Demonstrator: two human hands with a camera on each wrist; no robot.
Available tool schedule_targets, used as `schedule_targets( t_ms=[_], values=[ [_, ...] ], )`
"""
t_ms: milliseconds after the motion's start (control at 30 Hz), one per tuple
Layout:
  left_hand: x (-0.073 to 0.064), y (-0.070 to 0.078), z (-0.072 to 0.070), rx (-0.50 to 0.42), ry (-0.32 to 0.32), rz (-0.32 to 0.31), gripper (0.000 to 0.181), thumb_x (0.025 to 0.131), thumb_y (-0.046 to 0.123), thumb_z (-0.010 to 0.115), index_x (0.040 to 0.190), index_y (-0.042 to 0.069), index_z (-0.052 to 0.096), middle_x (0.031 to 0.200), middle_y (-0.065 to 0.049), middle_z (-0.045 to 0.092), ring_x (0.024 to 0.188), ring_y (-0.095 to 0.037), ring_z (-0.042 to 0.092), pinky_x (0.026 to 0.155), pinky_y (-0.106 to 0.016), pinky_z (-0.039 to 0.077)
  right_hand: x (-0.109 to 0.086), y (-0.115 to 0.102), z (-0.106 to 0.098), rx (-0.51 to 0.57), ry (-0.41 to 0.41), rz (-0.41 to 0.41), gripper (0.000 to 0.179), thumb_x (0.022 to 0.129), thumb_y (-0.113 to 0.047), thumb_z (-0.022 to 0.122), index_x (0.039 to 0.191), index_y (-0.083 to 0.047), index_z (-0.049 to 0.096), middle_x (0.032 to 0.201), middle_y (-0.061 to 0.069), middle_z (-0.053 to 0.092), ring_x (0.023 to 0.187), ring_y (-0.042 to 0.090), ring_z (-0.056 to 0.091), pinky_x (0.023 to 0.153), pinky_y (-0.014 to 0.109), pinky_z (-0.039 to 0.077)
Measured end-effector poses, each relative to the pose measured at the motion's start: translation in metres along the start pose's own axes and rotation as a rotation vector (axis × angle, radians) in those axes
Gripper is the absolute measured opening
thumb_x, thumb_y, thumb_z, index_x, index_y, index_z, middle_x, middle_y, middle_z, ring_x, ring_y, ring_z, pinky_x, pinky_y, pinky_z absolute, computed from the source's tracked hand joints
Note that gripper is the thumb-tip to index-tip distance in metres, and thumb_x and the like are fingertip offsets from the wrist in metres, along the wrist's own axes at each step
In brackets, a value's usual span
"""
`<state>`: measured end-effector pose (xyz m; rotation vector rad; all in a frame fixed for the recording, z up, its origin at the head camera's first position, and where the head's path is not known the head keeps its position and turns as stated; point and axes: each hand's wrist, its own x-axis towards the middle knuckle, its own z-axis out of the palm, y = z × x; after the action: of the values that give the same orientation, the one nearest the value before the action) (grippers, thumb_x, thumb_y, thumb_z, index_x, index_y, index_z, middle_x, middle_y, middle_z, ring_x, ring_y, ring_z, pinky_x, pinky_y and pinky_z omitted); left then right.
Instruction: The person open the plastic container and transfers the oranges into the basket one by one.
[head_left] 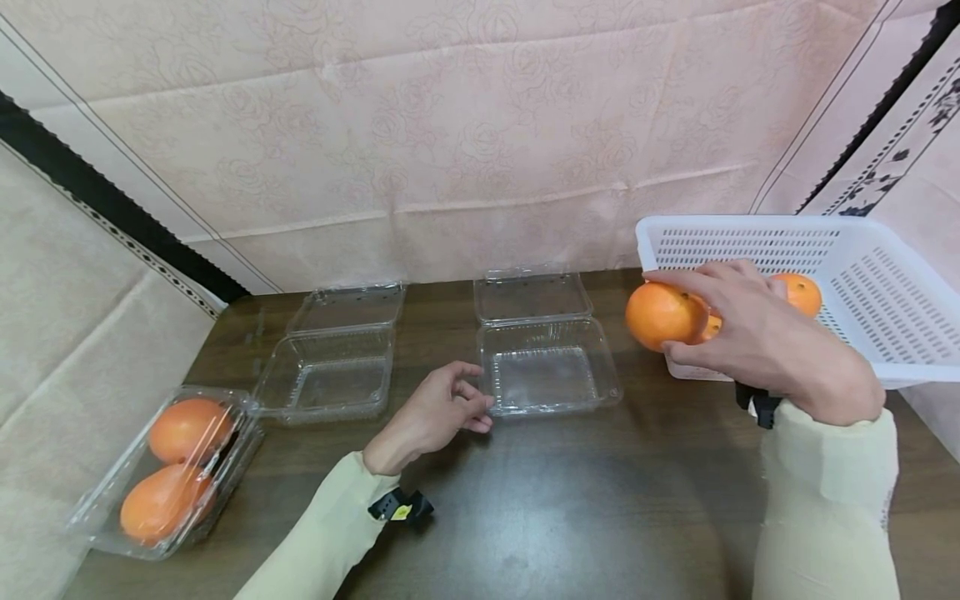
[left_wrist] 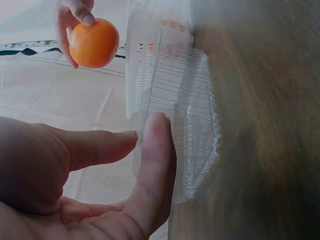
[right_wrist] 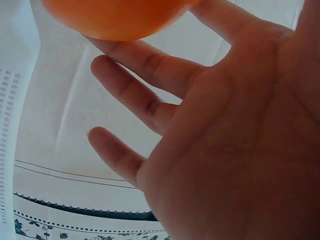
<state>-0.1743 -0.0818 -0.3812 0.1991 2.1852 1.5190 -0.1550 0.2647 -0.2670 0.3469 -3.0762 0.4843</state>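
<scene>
My right hand (head_left: 772,333) holds an orange (head_left: 666,317) between thumb and fingers, raised at the left end of a white basket (head_left: 930,371). The same orange (right_wrist: 120,20) shows at the top of the right wrist view, the other fingers spread below it. My left hand (head_left: 438,412) is at the left side of an open clear plastic container (head_left: 547,408). In the left wrist view, its thumb and a finger pinch the rim of that container (left_wrist: 185,100). The container's hinged lid (head_left: 532,298) lies back toward the cloth.
More oranges (head_left: 798,293) lie in the basket. Left of the left hand stands a second open clear container (head_left: 330,412). At the far left, a closed clear container (head_left: 97,508) holds two oranges (head_left: 190,431). A patterned cloth (head_left: 450,167) hangs behind the wooden table (head_left: 540,508).
</scene>
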Motion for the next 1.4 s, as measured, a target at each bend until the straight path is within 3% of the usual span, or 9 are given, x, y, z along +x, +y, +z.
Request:
schedule_targets(
  t_ms=[467,567,667,767,867,1000,1167,1400],
  values=[
    [0.000,0.001,0.000,-0.012,0.006,-0.002,0.051,0.100,0.003,0.063,0.147,-0.004,0.043,0.104,-0.021,0.070,0.084,-0.021,0.075,0.084,-0.038,0.064,0.000,0.010,-0.001,-0.009,0.001,0.010,0.077,0.082,-0.042,0.081,0.150,-0.033,0.048,0.143,0.016,0.054,0.125,0.038,0.038,0.088,0.047,0.027],
    [0.000,0.001,0.001,-0.016,0.012,-0.009,0.051,0.099,0.003,0.064,0.146,-0.003,0.044,0.106,-0.021,0.070,0.087,-0.025,0.076,0.075,-0.031,0.062,0.000,0.013,-0.001,-0.012,0.003,0.014,0.077,0.082,-0.043,0.081,0.150,-0.032,0.048,0.142,0.016,0.055,0.124,0.038,0.039,0.087,0.047,0.026],
    [0.000,0.002,0.001,-0.027,0.021,-0.021,0.050,0.099,0.003,0.064,0.146,-0.002,0.045,0.108,-0.020,0.069,0.091,-0.028,0.076,0.060,-0.024,0.050,0.001,0.016,-0.001,-0.016,0.004,0.014,0.077,0.082,-0.044,0.081,0.151,-0.031,0.048,0.140,0.017,0.056,0.123,0.039,0.039,0.090,0.048,0.028],
    [0.000,0.003,0.002,-0.036,0.034,-0.028,0.049,0.099,0.002,0.064,0.145,-0.001,0.047,0.107,-0.019,0.068,0.092,-0.029,0.076,0.053,-0.024,0.041,0.001,0.019,-0.001,-0.019,0.006,0.017,0.077,0.083,-0.042,0.081,0.151,-0.030,0.048,0.140,0.018,0.056,0.123,0.039,0.039,0.089,0.049,0.031],
    [-0.001,0.003,0.002,-0.041,0.050,-0.030,0.048,0.098,0.002,0.065,0.143,-0.002,0.049,0.106,-0.018,0.068,0.092,-0.028,0.076,0.059,-0.025,0.052,0.001,0.021,-0.002,-0.016,0.001,0.022,0.078,0.083,-0.041,0.081,0.152,-0.031,0.047,0.142,0.018,0.055,0.124,0.040,0.038,0.087,0.048,0.032],
    [0.000,0.003,0.003,-0.055,0.064,-0.030,0.046,0.097,0.001,0.066,0.140,-0.003,0.052,0.106,-0.018,0.068,0.090,-0.025,0.076,0.077,-0.034,0.064,0.001,0.022,-0.002,-0.016,-0.003,0.030,0.078,0.083,-0.042,0.081,0.152,-0.030,0.047,0.141,0.019,0.055,0.124,0.040,0.038,0.087,0.048,0.030],
    [0.001,0.002,0.002,-0.097,0.061,-0.045,0.041,0.095,-0.001,0.068,0.134,-0.005,0.056,0.106,-0.019,0.068,0.089,-0.024,0.076,0.089,-0.039,0.063,0.002,0.025,-0.002,-0.019,-0.009,0.038,0.078,0.083,-0.041,0.081,0.152,-0.029,0.046,0.143,0.020,0.054,0.123,0.041,0.038,0.090,0.050,0.028],
    [0.004,0.001,0.000,-0.158,0.057,-0.081,0.039,0.094,-0.003,0.069,0.131,-0.006,0.057,0.103,-0.017,0.066,0.087,-0.020,0.075,0.092,-0.041,0.063,0.001,0.030,-0.002,0.016,-0.015,0.051,0.077,0.084,-0.038,0.080,0.152,-0.028,0.046,0.145,0.019,0.053,0.123,0.041,0.037,0.094,0.054,0.027]
  ],
)
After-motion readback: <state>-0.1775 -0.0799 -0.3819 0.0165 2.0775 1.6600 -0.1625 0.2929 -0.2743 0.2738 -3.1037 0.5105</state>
